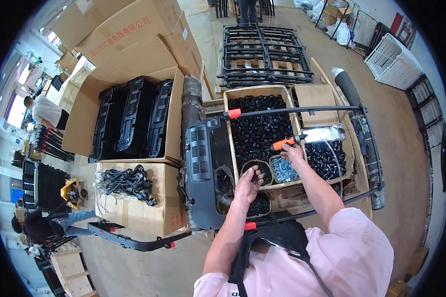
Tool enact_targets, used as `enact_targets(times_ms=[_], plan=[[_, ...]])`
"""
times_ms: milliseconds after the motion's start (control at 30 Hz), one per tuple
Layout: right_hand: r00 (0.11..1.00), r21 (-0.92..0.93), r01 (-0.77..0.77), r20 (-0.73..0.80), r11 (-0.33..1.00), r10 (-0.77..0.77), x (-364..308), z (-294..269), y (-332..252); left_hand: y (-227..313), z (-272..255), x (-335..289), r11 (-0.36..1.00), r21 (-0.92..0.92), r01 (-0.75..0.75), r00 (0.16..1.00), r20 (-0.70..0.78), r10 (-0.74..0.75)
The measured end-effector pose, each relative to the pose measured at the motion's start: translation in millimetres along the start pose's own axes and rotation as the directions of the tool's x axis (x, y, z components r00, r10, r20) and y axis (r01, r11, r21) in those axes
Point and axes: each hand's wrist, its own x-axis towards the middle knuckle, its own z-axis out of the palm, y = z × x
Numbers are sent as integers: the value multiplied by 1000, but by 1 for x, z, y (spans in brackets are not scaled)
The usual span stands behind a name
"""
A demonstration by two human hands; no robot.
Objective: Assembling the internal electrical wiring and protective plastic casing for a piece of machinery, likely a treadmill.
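Note:
My right hand [293, 155] is closed around an orange power screwdriver [284, 144] with a black end, above a box of silver screws [284, 171]. My left hand [250, 184] is pinched over small tubs of dark screws [259, 207]; anything between its fingertips is too small to make out. Around both hands lies a black tubular frame [302, 108] with red clips. A dark vented plastic panel [199, 158] sits at the frame's left end. Inside the frame's outline, a cardboard bin [227, 105] holds many small black plastic parts [262, 121].
To the left, a large carton [77, 123] holds black moulded panels; a nearer carton [134, 216] carries coiled black cables [126, 183]. Black frames [265, 54] are stacked on a pallet ahead. White racks [394, 62] stand far right. Other people [47, 111] are at the left.

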Motion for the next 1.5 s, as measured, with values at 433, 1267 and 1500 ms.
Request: enact_targets(times_ms=[433, 1267, 1500], plan=[[834, -463, 550, 273, 695, -479, 17, 69, 9, -9, 7, -49, 990, 38, -138, 981, -132, 142], [669, 23, 572, 567, 820, -482, -190, 135, -113, 78, 3, -5, 813, -541, -216, 976, -148, 161], [680, -20, 570, 572, 822, -458, -189, 164, -117, 105, -3, -2, 771, -603, -203, 976, -193, 106]])
